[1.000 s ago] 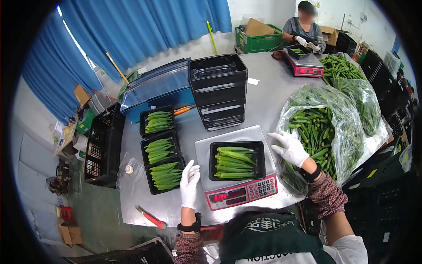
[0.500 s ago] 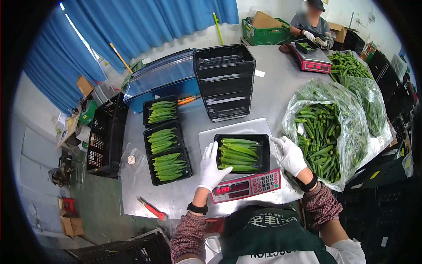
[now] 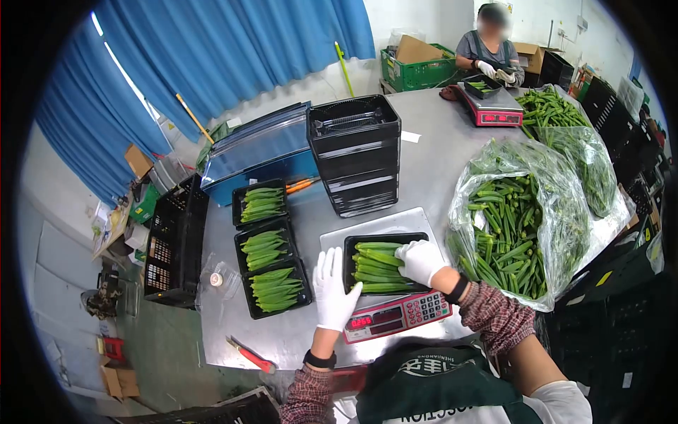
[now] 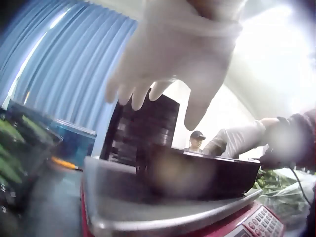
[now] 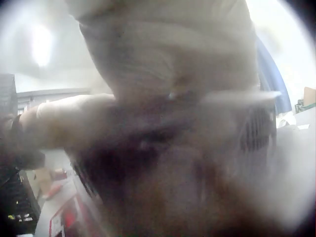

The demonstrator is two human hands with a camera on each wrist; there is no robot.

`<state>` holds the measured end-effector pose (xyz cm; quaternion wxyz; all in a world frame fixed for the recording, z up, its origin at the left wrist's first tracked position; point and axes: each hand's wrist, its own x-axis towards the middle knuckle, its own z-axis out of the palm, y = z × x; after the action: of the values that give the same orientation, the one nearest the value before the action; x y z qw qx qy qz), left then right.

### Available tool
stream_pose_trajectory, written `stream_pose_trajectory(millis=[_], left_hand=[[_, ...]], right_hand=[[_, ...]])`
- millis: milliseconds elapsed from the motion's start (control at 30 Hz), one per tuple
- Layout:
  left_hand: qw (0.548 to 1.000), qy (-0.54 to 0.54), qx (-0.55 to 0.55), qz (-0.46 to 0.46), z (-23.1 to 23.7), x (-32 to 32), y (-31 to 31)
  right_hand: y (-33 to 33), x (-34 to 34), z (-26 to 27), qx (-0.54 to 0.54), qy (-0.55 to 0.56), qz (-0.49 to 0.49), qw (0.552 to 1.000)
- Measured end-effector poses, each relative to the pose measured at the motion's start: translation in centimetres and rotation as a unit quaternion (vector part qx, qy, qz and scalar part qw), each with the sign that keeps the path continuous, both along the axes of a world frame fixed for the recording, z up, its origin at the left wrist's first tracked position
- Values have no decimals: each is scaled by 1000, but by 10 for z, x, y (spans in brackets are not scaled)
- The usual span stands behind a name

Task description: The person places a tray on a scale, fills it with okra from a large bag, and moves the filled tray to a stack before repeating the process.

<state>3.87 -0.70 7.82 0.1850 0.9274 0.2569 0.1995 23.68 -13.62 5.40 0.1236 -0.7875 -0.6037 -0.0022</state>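
A black tray [image 3: 348,272] of green okra [image 3: 374,267] sits on the platform of a red-and-white digital scale [image 3: 399,316]. My gloved right hand [image 3: 421,261] reaches over the tray's right side, its fingers bent down onto the okra there. Fingertips of that hand are hidden by its back; the right wrist view is blurred. Along the tray's left edge is my gloved left hand [image 3: 333,291], fingers extended and spread, thumb toward the near left corner. In the left wrist view that left hand [image 4: 173,59] hangs above the tray [image 4: 202,175], holding nothing.
Filled okra trays [image 3: 275,290] line the left. Behind the scale rises a stack of black trays [image 3: 357,155]; right of it lies an open plastic bag [image 3: 565,233] of loose okra. A red-handled cutter [image 3: 254,359] lies near the front edge. Another person [image 3: 487,56] works across the table.
My right hand has moved from the tray's right side onto the okra. My left hand came in to the tray's left edge. The red display reads higher than before.
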Motion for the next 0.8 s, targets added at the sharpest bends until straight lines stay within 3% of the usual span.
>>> stream_pose_trajectory(millis=[67, 100, 133, 200, 267, 300, 333, 400, 433, 467, 500, 533, 567, 667, 733, 800], left_hand=[[994, 20, 106, -36, 45, 7, -17], [989, 18, 131, -64, 55, 13, -23], [983, 15, 157, -95, 59, 20, -26], [971, 11, 215, -106, 57, 29, -21], [994, 77, 82, -14, 61, 26, -9], [995, -46, 83, 17, 49, 20, 4], [978, -196, 59, 34, 31, 19, 22], [968, -228, -79, 70, -5, -1, 53], [968, -226, -80, 77, -9, -7, 51], [960, -177, -186, 111, -13, -15, 49], [938, -125, -290, 143, -19, -23, 47], [948, -127, -270, 112, -32, -25, 43], [929, -135, -325, 118, -44, -28, 34], [836, -211, -492, 120, -44, -17, -1], [798, -250, -535, 123, -46, -13, -14], [795, -298, -514, 124, -45, -12, -21]], right_hand=[[-4, 5, 21, 31, 33, 19, 999], [-5, 3, 40, 46, 131, 60, 988], [-7, 0, 59, 61, 229, 97, 967], [-13, -4, 92, 69, 256, 136, 954], [-20, 0, 110, 166, 381, 69, 907], [-25, 7, 119, 151, 346, -25, 926], [-33, 18, 106, 210, 366, -68, 904], [-52, 37, 69, 223, 325, -161, 905], [-62, 41, 50, 179, 323, -184, 911], [-73, 41, 31, 133, 319, -206, 915], [-82, 41, 9, 82, 331, -220, 914], [-86, 29, 14, 50, 381, -231, 894], [-89, 23, 8, 43, 411, -231, 881], [-91, 15, -24, 81, 520, -208, 825], [-80, 6, -14, 98, 555, -198, 802], [-68, 10, -15, 90, 573, -212, 787]])
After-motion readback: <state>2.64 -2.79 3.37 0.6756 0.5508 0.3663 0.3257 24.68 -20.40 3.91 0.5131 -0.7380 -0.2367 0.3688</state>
